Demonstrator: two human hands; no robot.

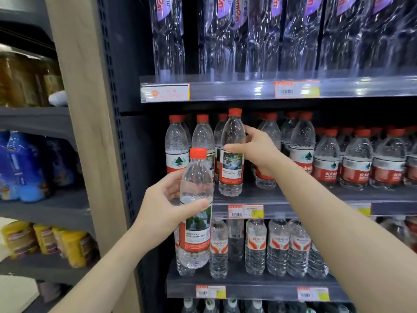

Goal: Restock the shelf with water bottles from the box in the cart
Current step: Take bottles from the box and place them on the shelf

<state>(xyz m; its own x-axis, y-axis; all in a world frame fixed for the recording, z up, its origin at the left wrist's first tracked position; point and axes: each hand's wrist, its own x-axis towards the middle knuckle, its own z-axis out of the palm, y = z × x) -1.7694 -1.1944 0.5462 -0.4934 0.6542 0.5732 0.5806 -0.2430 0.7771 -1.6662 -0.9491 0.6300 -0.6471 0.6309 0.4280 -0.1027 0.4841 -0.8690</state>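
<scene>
Right hand (259,152) grips bottle (232,141), at shelf edge (284,210)

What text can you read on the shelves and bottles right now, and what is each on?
"夫山", rest hidden: red label of a middle-shelf bottle.
Purple labels on the top-shelf bottles: letters partial, unreadable.
Print on the price tags: too blurred.
Labels of the left-hand bottle and right-hand bottle: print too small.

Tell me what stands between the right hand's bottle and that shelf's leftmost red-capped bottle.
Head view shows a red-capped bottle, plus another bottle partly hidden behind the held bottle.
</scene>
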